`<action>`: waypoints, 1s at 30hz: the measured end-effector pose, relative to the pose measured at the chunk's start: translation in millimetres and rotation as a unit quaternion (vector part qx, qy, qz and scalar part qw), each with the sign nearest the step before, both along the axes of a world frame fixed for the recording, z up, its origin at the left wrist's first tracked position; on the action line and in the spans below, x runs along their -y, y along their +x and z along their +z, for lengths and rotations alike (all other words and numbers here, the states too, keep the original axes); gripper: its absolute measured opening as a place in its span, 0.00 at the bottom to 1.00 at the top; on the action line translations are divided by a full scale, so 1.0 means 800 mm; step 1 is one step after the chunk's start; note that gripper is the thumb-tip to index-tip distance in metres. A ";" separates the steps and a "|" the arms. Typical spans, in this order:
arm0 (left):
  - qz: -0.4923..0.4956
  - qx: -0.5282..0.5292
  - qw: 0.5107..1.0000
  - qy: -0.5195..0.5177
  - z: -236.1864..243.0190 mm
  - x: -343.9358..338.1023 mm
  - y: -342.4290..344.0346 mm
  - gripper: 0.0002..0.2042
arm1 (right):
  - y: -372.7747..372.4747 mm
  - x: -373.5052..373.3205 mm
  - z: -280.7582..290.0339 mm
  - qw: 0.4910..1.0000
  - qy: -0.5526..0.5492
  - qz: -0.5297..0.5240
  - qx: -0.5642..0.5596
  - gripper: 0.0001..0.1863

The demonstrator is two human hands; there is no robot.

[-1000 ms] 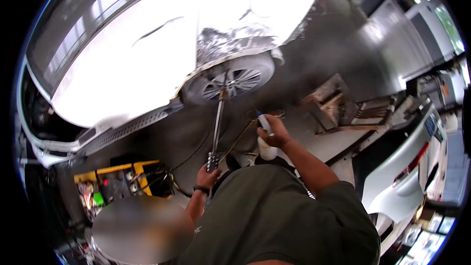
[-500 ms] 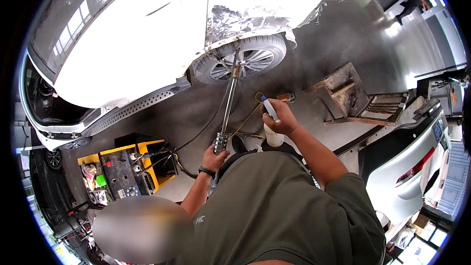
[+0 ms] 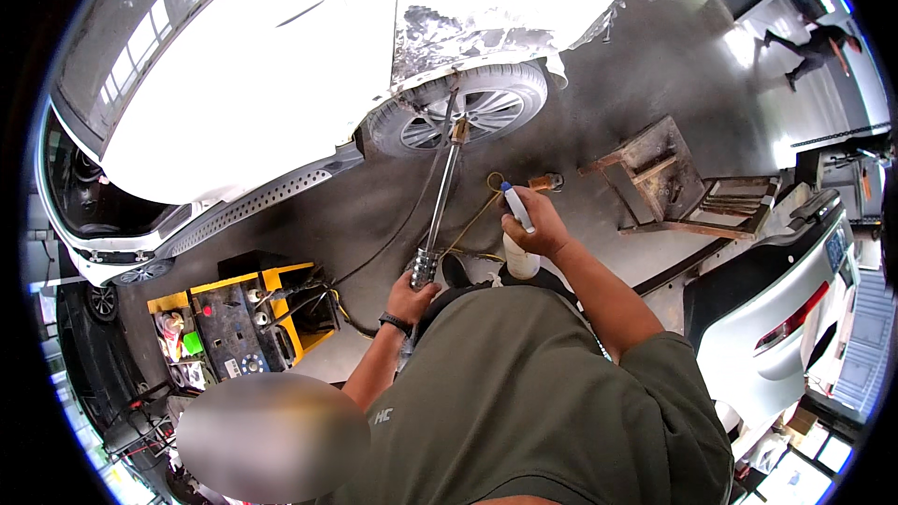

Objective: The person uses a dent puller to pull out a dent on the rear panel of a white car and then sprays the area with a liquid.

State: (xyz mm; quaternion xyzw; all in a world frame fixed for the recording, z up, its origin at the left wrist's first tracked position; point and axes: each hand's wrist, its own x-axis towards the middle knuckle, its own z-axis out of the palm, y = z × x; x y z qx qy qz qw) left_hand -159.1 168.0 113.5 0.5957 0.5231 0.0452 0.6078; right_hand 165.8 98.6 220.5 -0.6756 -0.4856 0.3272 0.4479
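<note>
My left hand (image 3: 410, 299) is closed around the ribbed metal grip of a slide hammer (image 3: 444, 192). The shiny rod slopes up and away, and its far end meets the lower edge of the wheel arch on a white car (image 3: 271, 84). Below the scraped, dark-patched fender (image 3: 444, 33) is the wheel (image 3: 468, 112), partly behind the tool. In my right hand (image 3: 543, 226) is a spray bottle (image 3: 522, 260) with a white and blue trigger head, held upright near my body; my fingers wrap its neck. The trigger finger is not clearly seen.
A yellow and black machine cart (image 3: 234, 327) with cables stands at left. To the right lie a worn wooden stool (image 3: 659, 173) and an orange tool (image 3: 550, 183) on the floor. A white car part with a tail light (image 3: 790, 318) is beyond my right arm. A person (image 3: 818, 51) walks at far right.
The slide hammer and my left hand have shifted slightly to the right. My right hand and the spray bottle have barely moved. The person at far right has come further into view.
</note>
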 end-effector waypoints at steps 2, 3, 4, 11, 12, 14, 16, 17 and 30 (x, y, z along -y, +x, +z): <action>0.010 0.013 1.000 -0.012 0.005 0.000 0.000 0.18 | 0.000 -0.001 -0.002 0.999 0.031 -0.008 0.017 0.09; 0.020 0.028 0.999 -0.023 0.008 -0.001 0.000 0.18 | 0.001 0.000 -0.003 1.000 -0.005 0.013 0.015 0.10; 0.023 0.028 0.999 -0.022 0.009 -0.002 0.002 0.18 | 0.001 0.000 -0.003 0.999 -0.040 0.034 0.012 0.10; 0.025 0.026 0.999 -0.013 -0.015 -0.003 -0.007 0.16 | -0.004 0.000 -0.012 0.998 -0.038 0.042 -0.010 0.10; 0.021 0.020 1.000 -0.012 -0.020 -0.002 -0.010 0.16 | -0.008 -0.002 -0.008 0.999 -0.010 0.033 -0.018 0.10; 0.026 0.023 0.999 -0.007 -0.022 0.000 -0.013 0.15 | -0.009 -0.002 -0.004 0.999 0.017 0.025 -0.025 0.09; 0.030 0.027 0.999 -0.001 -0.021 0.002 -0.011 0.15 | -0.006 -0.001 -0.003 0.999 -0.019 0.026 -0.027 0.09; 0.029 0.023 0.999 0.006 -0.022 0.003 -0.012 0.15 | -0.007 -0.001 -0.002 0.999 -0.019 0.027 -0.027 0.09; 0.037 0.017 0.999 -0.010 0.004 0.005 -0.009 0.16 | -0.008 0.002 0.001 1.000 -0.006 0.020 -0.011 0.09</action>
